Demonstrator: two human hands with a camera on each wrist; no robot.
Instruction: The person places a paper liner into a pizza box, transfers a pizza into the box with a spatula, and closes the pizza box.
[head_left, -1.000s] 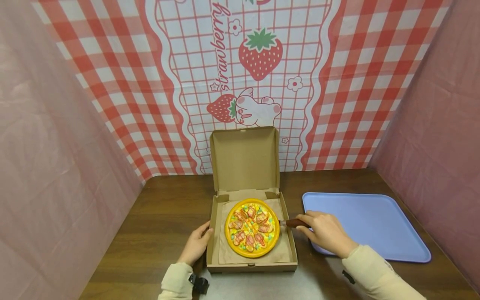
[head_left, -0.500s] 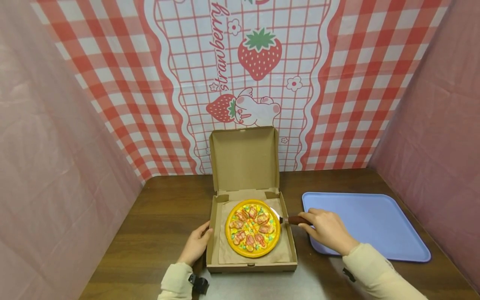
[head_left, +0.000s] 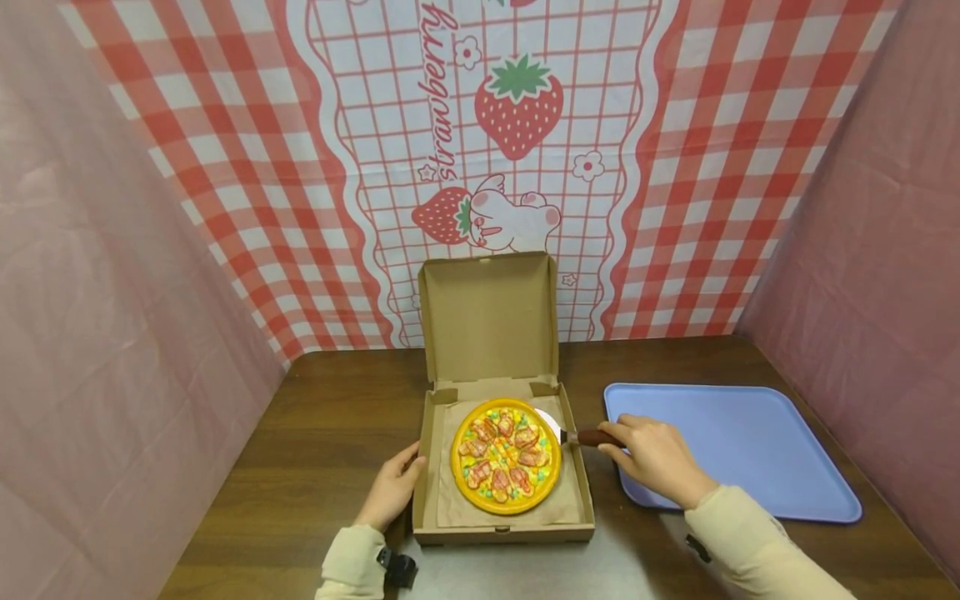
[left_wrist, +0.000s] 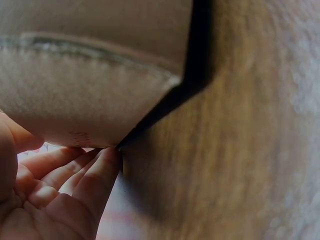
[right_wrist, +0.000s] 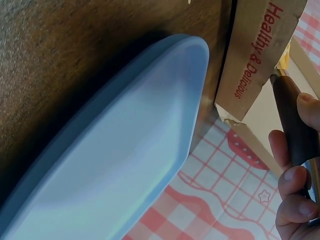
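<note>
An open cardboard pizza box (head_left: 424, 454) lies on the wooden table, lid upright. Inside sits a toy pizza (head_left: 505, 455) with a yellow rim and red toppings. My right hand (head_left: 654, 459) grips the dark brown handle of a server (head_left: 592, 437); its silver blade (head_left: 550, 422) rests at the pizza's upper right edge. In the right wrist view the handle (right_wrist: 294, 120) passes between my fingers (right_wrist: 292, 180), next to the box wall (right_wrist: 255, 55). My left hand (head_left: 393, 489) rests against the box's left wall, fingers relaxed; the left wrist view shows fingers (left_wrist: 95, 177) touching the cardboard (left_wrist: 85, 95).
A light blue tray (head_left: 750, 442) lies right of the box, partly under my right wrist; its rim (right_wrist: 130, 150) fills the right wrist view. A red checked strawberry backdrop and pink side curtains close in the table. Bare wood lies left of the box.
My right hand has shifted the server up and back; its blade, formerly at the pizza's right side, now shows at the upper right edge. The left hand has not moved.
</note>
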